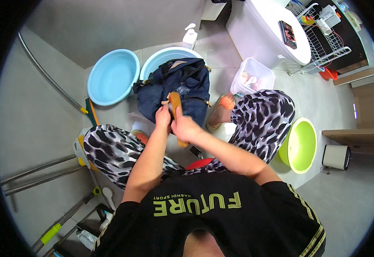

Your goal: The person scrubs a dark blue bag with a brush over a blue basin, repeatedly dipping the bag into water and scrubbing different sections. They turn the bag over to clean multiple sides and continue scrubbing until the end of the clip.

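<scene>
A dark navy fabric backpack (161,85) lies over the near rim of a light blue basin (153,57). White suds (183,90) sit on its upper face near a zip. My right hand (185,128) grips a wooden-backed scrub brush (176,100), slightly blurred, whose far end is over the fabric. Just left of it, my left hand (163,117) pinches the near part of the backpack beside a small tan tab (165,102). The brush's bristles are hidden from above.
A second blue basin (113,77) stands left, a white pump bottle (190,37) behind. To the right are a clear plastic bin (254,75), a green basin (301,146) and a white toilet (254,32) with a phone (287,34) on its lid. Mop handles (42,175) lean at left.
</scene>
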{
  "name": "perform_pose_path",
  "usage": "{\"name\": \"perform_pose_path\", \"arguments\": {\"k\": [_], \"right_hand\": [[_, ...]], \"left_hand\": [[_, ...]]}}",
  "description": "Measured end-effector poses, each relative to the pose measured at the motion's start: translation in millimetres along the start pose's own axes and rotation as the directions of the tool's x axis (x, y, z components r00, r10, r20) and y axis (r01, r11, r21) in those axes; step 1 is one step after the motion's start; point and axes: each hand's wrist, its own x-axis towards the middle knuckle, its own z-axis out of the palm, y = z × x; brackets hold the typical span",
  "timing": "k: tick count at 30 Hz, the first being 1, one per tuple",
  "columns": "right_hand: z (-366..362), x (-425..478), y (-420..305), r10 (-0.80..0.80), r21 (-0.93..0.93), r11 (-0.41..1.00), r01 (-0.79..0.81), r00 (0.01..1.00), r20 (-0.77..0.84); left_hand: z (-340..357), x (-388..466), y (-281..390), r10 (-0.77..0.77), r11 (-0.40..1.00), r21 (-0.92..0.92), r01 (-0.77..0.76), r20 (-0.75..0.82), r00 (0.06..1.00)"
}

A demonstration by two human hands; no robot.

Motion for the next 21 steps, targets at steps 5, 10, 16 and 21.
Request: {"name": "perform_pose_path", "arguments": {"k": [5, 10, 16, 21], "right_hand": [[-13, 13, 22, 0.074, -0.167, 0.982, -0.084, 0.995, -0.066], [-2, 4, 11, 0.01, 0.034, 0.999, -0.01, 1.0, -0.003], [-20, 12, 31, 0.073, -0.257, 0.964, -0.073, 0.997, -0.011], [-1, 11, 17, 0.002, -0.065, 0.998, -0.002, 1.0, 0.002]], "left_hand": [[9, -9, 2, 0.062, 0.994, 0.097, -0.058, -0.042, 0.997], [3, -5, 2, 0.089, 0.996, 0.021, -0.089, 0.001, 0.996], [-2, 13, -17, 0.107, 0.994, 0.016, -0.109, 0.089, 0.99], [-18, 32, -26, 0.063, 0.998, 0.007, -0.063, 0.033, 0.997]]}}
